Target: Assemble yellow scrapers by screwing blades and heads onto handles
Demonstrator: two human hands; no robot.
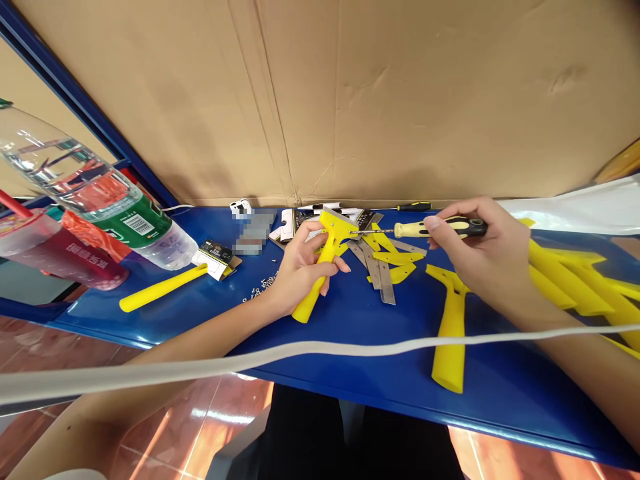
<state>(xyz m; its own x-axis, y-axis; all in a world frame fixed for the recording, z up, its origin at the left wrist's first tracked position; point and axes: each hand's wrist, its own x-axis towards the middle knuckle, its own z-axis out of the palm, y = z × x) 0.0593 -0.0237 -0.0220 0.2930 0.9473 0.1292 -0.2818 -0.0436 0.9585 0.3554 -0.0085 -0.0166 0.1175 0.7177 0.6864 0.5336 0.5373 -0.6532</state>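
My left hand (pixel 300 273) is wrapped round a yellow scraper handle (pixel 327 253), its wide head tilted up to the right. In my right hand (pixel 480 253) is a screwdriver (pixel 417 229) with a cream and black grip. The screwdriver's shaft points left, and its tip is at the scraper head. Behind and right of the held scraper lie loose metal blades (pixel 384 277) and flat yellow pieces (pixel 397 257). Small nuts or screws (pixel 263 287) are scattered just left of my left hand. Another yellow handle (pixel 449 333) lies below my right hand.
At the left stand a water bottle (pixel 125 207) and a red cup (pixel 75 253). A yellow scraper with a card (pixel 165 288) lies near them. More yellow handles (pixel 575 280) are piled at the right. A white cable (pixel 320 348) crosses the view in front. Cardboard (pixel 400 100) rises behind the blue table (pixel 350 373).
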